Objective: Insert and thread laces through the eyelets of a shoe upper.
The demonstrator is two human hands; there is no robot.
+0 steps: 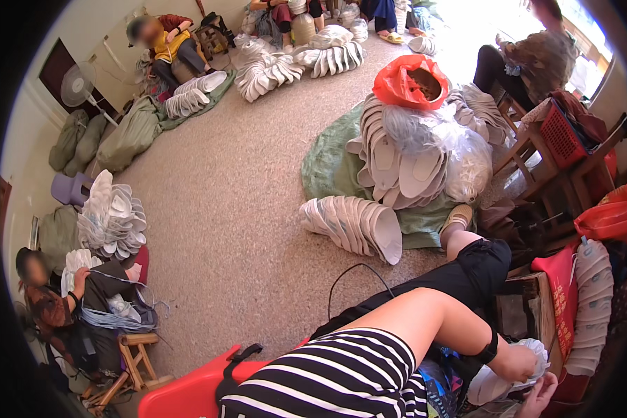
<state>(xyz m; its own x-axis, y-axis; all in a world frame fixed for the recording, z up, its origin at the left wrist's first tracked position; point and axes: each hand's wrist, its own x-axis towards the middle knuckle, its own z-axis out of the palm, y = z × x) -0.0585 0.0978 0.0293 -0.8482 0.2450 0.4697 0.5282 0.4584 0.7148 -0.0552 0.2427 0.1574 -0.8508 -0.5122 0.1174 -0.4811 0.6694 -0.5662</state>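
Note:
At the lower right, my left hand [517, 363] is closed on a white shoe upper [486, 387], whose edges show on both sides of the fist. A black band circles that wrist, and the sleeve is black-and-white striped. Just below it, my right hand [538, 398] has its fingertips pinched together close to the upper's edge. What lies between those fingertips is too small to make out. Part of the upper is hidden behind my left hand and forearm. A wooden box or stool [526, 306] stands beyond my hands, with a red cloth [559, 299] beside it.
A curved stack of pale shoe pieces [591, 310] lies right of my hands. Ahead, a nested row of shoe pieces [355, 226] rests near a larger pile [404, 164] topped by a red bag [411, 82]. Another person [63, 313] sits at left; others work farther back.

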